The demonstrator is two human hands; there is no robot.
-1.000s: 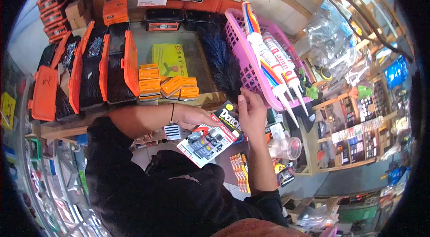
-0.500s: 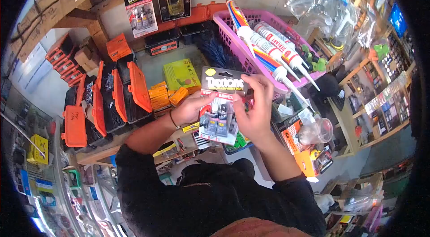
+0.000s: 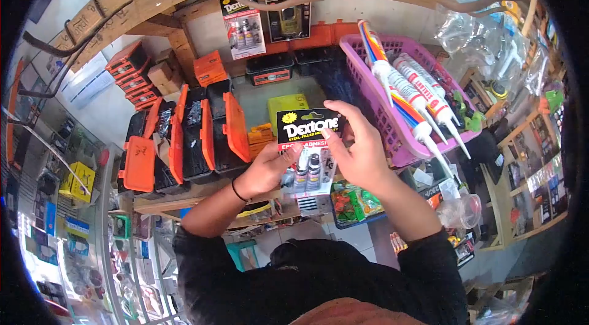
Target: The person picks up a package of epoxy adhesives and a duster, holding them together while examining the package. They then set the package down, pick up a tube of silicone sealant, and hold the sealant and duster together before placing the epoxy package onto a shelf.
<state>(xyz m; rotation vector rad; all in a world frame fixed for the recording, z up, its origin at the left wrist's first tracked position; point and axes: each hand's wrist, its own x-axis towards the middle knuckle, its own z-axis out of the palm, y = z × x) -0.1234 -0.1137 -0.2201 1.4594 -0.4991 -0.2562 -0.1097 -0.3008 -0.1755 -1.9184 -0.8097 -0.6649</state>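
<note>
The Dextone pack (image 3: 308, 150), a black-topped card with two dark tubes under clear plastic, is upright between my hands, its printed front facing me. My left hand (image 3: 268, 170) has its fingers pinching the pack's left edge; my right hand (image 3: 363, 156) has its thumb on the front near the right edge, with the index finger raised at the top corner. Just beyond my fingers is a yellow-green box (image 3: 286, 103), with small orange boxes (image 3: 260, 134) beside it, above my left hand. Further left, on the counter (image 3: 161, 205), are open black cases with orange lids (image 3: 236, 126). Beyond my right fingers, a pink basket (image 3: 388, 131) holds sealant tubes (image 3: 412, 93). Below the right hand is a tray of green and red packets (image 3: 356, 203).
</note>
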